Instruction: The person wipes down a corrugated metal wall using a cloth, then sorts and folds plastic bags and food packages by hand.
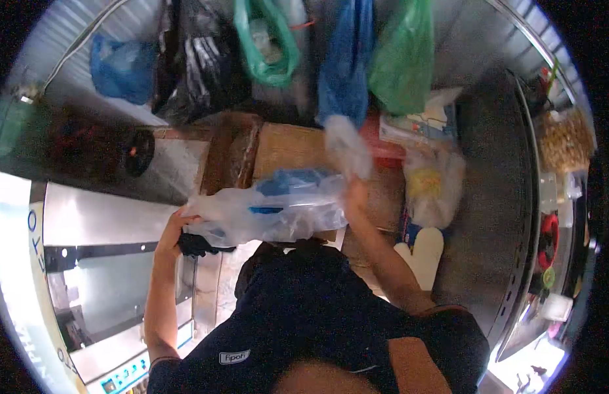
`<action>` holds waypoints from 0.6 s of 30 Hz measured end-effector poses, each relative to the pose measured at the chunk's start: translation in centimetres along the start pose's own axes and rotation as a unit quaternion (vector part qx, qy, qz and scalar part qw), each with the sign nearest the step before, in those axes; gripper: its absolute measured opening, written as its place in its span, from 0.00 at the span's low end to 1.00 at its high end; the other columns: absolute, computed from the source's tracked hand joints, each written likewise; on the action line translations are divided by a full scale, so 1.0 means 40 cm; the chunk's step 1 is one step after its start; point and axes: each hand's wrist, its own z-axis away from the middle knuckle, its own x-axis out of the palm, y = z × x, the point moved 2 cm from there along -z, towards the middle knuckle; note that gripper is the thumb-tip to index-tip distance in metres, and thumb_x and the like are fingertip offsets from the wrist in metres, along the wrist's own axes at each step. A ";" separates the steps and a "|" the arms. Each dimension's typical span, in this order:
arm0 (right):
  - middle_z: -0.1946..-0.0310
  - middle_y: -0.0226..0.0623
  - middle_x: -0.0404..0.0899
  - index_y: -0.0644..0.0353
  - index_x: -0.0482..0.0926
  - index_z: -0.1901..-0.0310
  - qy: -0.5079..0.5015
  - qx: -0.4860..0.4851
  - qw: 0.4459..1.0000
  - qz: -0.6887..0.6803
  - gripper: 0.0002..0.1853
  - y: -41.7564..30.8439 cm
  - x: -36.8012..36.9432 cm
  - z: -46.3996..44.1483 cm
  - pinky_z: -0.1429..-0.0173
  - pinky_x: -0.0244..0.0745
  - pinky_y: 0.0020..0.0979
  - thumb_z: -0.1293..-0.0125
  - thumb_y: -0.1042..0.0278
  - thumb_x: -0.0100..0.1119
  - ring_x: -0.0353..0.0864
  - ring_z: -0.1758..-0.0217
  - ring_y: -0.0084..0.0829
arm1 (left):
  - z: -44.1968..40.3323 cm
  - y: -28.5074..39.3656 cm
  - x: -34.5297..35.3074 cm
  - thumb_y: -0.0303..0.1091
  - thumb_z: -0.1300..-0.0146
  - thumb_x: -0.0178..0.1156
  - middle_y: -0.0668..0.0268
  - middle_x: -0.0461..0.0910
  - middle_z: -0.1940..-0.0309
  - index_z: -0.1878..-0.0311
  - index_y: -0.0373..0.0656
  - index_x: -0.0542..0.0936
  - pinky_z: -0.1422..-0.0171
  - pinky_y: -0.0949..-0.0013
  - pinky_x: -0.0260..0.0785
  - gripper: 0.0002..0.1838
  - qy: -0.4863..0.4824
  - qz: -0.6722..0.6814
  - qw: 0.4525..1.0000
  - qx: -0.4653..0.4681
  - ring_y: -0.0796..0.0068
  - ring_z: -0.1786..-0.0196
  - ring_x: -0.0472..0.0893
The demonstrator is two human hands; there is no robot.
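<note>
A clear plastic bag (245,213) with blue material inside stretches across the front of the body. At its left end my left hand (178,230) has its fingers closed on the plastic. Black cloth or gloves (202,245) hang just below that hand. My right hand (355,194) is at the bag's right end, smeared by motion, so its fingers cannot be made out. A whitish piece of plastic (347,144) rises blurred above the right hand.
Blue (346,62), green (403,62) and black bags (202,62) hang across the top. Cardboard (288,150) lies behind the clear bag. White mitt-like shapes (426,256) and a filled clear bag (435,187) are at the right. A steel appliance (114,269) stands at the left.
</note>
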 end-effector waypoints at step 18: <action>0.41 0.52 0.66 0.63 0.57 0.32 0.094 -0.435 0.879 0.173 0.37 -0.612 0.105 -0.015 0.32 0.56 0.49 0.41 0.64 0.62 0.63 0.37 0.51 | -0.355 0.420 0.161 0.48 0.33 0.57 0.55 0.77 0.45 0.33 0.40 0.67 0.36 0.60 0.68 0.30 -0.006 -0.192 0.945 0.263 0.61 0.41 0.75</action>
